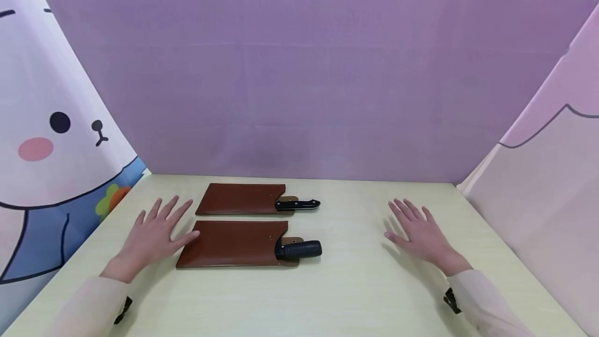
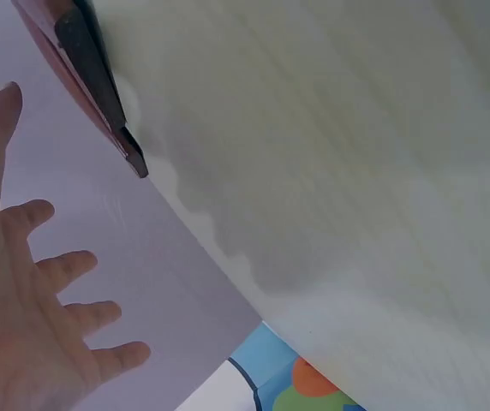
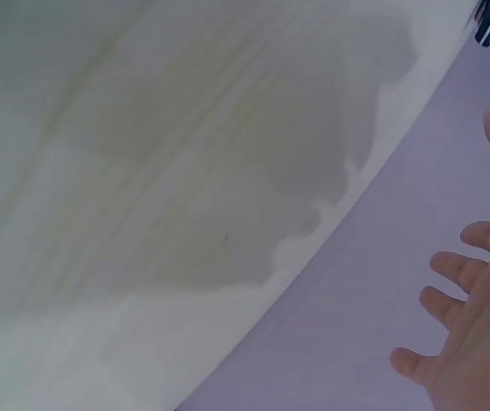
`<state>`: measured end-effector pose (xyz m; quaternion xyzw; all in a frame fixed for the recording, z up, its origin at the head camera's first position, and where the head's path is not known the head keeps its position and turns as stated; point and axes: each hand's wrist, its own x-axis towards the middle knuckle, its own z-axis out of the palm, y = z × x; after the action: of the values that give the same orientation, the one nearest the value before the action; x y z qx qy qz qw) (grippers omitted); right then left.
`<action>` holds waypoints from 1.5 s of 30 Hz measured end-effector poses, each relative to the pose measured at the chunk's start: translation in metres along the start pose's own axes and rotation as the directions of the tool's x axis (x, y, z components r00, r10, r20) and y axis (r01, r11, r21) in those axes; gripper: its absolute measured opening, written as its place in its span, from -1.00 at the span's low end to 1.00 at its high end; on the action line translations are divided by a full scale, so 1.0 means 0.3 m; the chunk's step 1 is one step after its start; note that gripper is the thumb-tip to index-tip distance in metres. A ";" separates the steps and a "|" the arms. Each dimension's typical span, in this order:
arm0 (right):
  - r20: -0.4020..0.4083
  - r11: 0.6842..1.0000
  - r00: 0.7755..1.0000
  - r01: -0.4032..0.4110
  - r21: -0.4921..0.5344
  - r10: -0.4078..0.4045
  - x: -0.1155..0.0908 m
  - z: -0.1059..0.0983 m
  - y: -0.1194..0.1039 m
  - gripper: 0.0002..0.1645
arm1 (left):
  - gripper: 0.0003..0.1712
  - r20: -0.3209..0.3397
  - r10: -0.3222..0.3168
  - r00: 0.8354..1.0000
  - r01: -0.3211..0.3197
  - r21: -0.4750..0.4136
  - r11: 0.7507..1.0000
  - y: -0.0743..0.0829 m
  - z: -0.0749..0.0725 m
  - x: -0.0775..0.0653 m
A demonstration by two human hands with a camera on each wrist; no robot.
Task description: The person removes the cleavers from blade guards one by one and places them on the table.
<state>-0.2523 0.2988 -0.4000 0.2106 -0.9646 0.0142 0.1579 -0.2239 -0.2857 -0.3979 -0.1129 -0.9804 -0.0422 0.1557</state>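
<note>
Two brown leather sheaths lie flat on the table, one behind the other. From the far sheath (image 1: 241, 199) a knife's black riveted handle (image 1: 301, 205) sticks out to the right. A thicker black handle (image 1: 301, 249) comes out of the near sheath (image 1: 229, 246); the blades are hidden inside. My left hand (image 1: 152, 235) hovers left of the sheaths, fingers spread, its thumb tip over the near sheath's left end in the head view. Well right of the handles, my right hand (image 1: 418, 230) is held above the table with its fingers extended, holding nothing.
The pale wood-look table (image 1: 351, 295) ends at a purple backdrop (image 1: 304, 77). A cartoon-printed panel (image 1: 70, 170) stands along the left side, and a pink and white panel (image 1: 543, 181) along the right.
</note>
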 end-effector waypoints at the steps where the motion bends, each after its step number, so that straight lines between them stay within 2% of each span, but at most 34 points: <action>1: -0.008 1.000 1.000 0.013 -0.005 -0.013 0.001 0.002 -0.004 -0.11 | -0.10 0.000 0.004 1.000 -0.004 0.000 1.000 0.002 0.001 0.000; 9: -0.074 0.993 0.990 0.117 -0.024 -0.118 0.007 0.013 -0.034 -0.16 | -0.12 0.015 0.050 0.999 -0.051 0.029 0.998 0.019 0.009 0.001; 15: -0.084 0.984 0.980 0.176 -0.035 -0.178 0.014 0.019 -0.059 -0.18 | -0.13 0.011 0.096 0.995 -0.097 0.038 0.995 0.039 0.019 0.003; 21: -0.072 0.977 0.975 0.207 -0.046 -0.210 0.022 0.027 -0.081 -0.18 | -0.14 0.019 0.116 0.993 -0.117 0.034 0.993 0.057 0.026 0.000; 28: -0.081 0.969 0.966 0.244 -0.032 -0.245 0.031 0.023 -0.120 -0.23 | -0.16 -0.001 0.143 0.990 -0.143 0.026 0.989 0.079 0.031 0.006; 34: -0.070 0.963 0.961 0.269 -0.011 -0.269 0.039 0.017 -0.160 -0.23 | -0.18 -0.007 0.185 0.983 -0.185 -0.003 0.983 0.107 0.032 0.015; 40: -0.070 0.956 0.953 0.294 0.000 -0.293 0.050 0.013 -0.202 -0.23 | -0.21 -0.026 0.229 0.973 -0.228 0.007 0.974 0.125 0.034 0.021; 45: -0.048 0.950 0.949 0.313 0.011 -0.312 0.061 0.013 -0.236 -0.22 | -0.20 -0.014 0.243 0.970 -0.243 -0.013 0.970 0.138 0.038 0.030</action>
<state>-0.2400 0.2267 -0.4008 0.3617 -0.9151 0.0026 0.1782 -0.2261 -0.2422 -0.4040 -0.2329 -0.9580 -0.0306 0.1647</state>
